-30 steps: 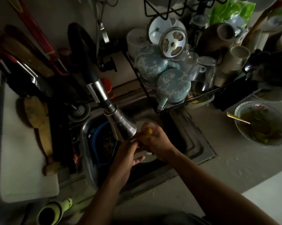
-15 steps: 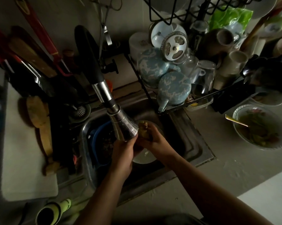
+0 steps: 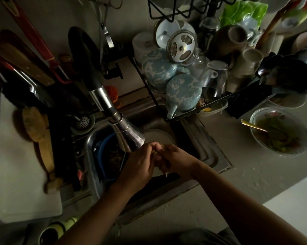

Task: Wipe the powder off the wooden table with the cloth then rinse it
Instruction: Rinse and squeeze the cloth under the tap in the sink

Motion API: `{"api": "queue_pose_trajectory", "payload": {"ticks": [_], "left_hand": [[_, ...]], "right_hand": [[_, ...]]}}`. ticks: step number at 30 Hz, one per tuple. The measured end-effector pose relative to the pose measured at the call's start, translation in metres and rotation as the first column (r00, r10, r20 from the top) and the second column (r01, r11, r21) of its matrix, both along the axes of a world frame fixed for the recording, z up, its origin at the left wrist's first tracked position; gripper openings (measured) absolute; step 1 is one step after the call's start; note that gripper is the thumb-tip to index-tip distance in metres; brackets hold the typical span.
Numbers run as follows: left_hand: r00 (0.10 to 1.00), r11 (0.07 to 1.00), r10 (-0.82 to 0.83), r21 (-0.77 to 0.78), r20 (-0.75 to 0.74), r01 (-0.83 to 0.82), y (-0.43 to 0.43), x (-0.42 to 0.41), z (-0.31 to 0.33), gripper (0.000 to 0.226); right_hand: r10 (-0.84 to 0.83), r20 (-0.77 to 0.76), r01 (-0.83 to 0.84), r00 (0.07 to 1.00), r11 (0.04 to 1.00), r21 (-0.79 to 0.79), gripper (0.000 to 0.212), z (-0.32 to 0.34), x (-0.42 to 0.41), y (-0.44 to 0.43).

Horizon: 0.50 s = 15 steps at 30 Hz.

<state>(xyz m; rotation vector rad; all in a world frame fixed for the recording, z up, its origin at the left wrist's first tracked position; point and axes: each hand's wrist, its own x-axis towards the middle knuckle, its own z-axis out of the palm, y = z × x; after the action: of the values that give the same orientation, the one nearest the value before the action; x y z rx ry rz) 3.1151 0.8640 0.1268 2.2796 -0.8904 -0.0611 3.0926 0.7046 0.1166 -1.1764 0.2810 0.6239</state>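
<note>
Both my hands meet over the steel sink (image 3: pixel 218 156), just under the faucet's cone-shaped spray head (image 3: pixel 129 138). A small yellowish cloth (image 3: pixel 158 150) is squeezed between them; only a sliver shows between the fingers. My left hand (image 3: pixel 138 165) curls around it from the left. From the right, the fingers of my right hand (image 3: pixel 177 160) wrap over the same bundle. A drop of water hangs below the hands. The wooden table is out of view.
A white plate (image 3: pixel 159 136) and a blue bowl (image 3: pixel 103 156) lie in the sink. A crowded dish rack (image 3: pixel 184 85) stands behind on the right, and a bowl with a spoon (image 3: pixel 276 131) sits on the counter. A white cutting board (image 3: pixel 16 165) lies left.
My left hand has come off the spray head and joined my right hand around the cloth. The yellow cloth, earlier visible in my right hand, is now mostly covered.
</note>
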Motion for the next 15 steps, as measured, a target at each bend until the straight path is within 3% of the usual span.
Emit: {"api": "queue_pose_trajectory", "payload": {"ticks": [2,3,6,9,11,15], "left_hand": [[0.997,0.998,0.067,-0.01,-0.04,-0.068,-0.004,0.001,-0.003,0.038],[0.994,0.995,0.094,-0.013,-0.055,-0.095,-0.007,0.002,-0.005,0.038],[0.975,0.98,0.199,-0.001,-0.101,-0.2,-0.015,-0.003,-0.017,0.035],[0.922,0.93,0.367,0.058,-0.122,-0.363,-0.019,-0.005,-0.026,0.036],[0.88,0.889,0.459,0.061,-0.121,-0.455,-0.024,-0.006,-0.028,0.034],[0.799,0.821,0.565,0.039,-0.205,-0.57,-0.032,-0.012,-0.028,0.032]], "right_hand": [[0.031,0.01,-0.031,0.999,0.998,0.047,0.029,0.002,-0.002,-0.006],[0.057,0.029,-0.057,0.998,0.998,-0.011,0.026,0.0,-0.003,-0.008],[0.113,0.102,-0.071,0.988,0.935,-0.348,0.018,-0.007,-0.002,-0.01],[0.163,0.225,0.029,0.961,0.746,-0.665,0.017,-0.013,0.001,0.0],[0.148,0.345,0.164,0.927,0.667,-0.727,0.016,-0.019,-0.002,0.008],[0.165,0.491,0.302,0.856,0.612,-0.731,0.025,-0.031,-0.008,0.015]]}}
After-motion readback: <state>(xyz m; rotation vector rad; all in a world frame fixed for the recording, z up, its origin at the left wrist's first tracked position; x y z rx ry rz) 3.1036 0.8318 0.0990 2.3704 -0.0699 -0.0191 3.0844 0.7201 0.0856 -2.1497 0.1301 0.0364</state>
